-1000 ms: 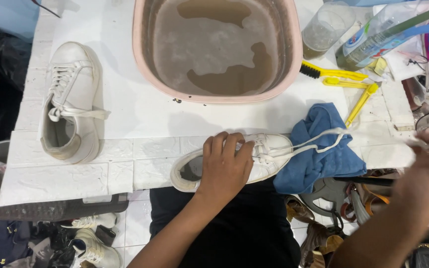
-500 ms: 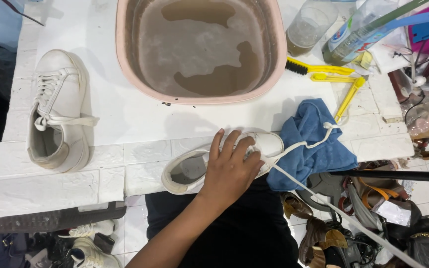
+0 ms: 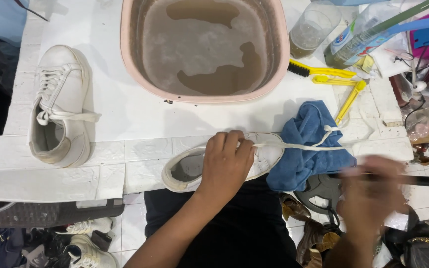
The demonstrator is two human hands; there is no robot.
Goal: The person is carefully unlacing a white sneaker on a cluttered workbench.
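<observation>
Our left hand [image 3: 227, 161] grips the white leather sneaker [image 3: 214, 164] on the white worktop [image 3: 135, 119]; our blurred right hand [image 3: 373, 191] seems to pinch its white lace [image 3: 299, 146].

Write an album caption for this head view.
Left hand steadies white leather sneaker; blurred right hand beside blue cloth.

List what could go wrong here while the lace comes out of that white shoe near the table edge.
1. The left hand pins the white shoe close to the table edge; a hard tug by the blurred right hand might drag it off.
2. The lace runs over the blue cloth, so pulling could sweep the cloth to the floor.
3. The pink basin of murky water sits just behind; a jolt might splash it.
</observation>
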